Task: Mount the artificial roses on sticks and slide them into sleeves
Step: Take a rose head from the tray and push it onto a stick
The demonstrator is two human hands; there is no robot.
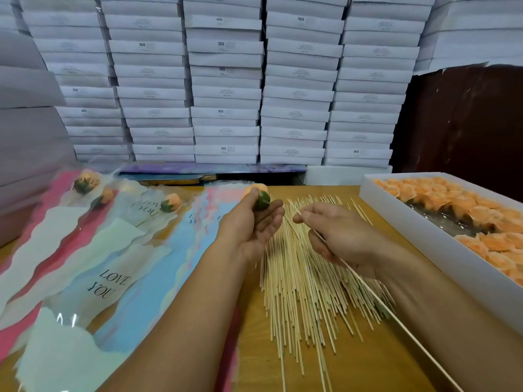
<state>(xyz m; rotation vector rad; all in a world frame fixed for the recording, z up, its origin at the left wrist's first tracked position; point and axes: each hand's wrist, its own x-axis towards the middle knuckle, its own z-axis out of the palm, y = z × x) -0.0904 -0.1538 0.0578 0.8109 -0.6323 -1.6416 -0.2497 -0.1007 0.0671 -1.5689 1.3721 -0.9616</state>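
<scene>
My left hand (252, 224) holds an orange rose (259, 197) with a green base between thumb and fingers, green end facing right. My right hand (339, 239) pinches a single thin wooden stick (376, 299); its tip points toward the rose, a short gap apart, and its tail runs down to the lower right. A loose pile of sticks (305, 281) lies on the table under both hands. Finished roses in "LOVE YOU" sleeves (110, 284) lie fanned out at the left, one rose head (172, 202) showing near the top.
A long white box (441, 247) of orange rose heads (492, 216) stands along the right edge of the wooden table (368, 369). Stacks of white flat cartons (226, 91) form a wall behind the table. Pink and blue sleeves overlap at left.
</scene>
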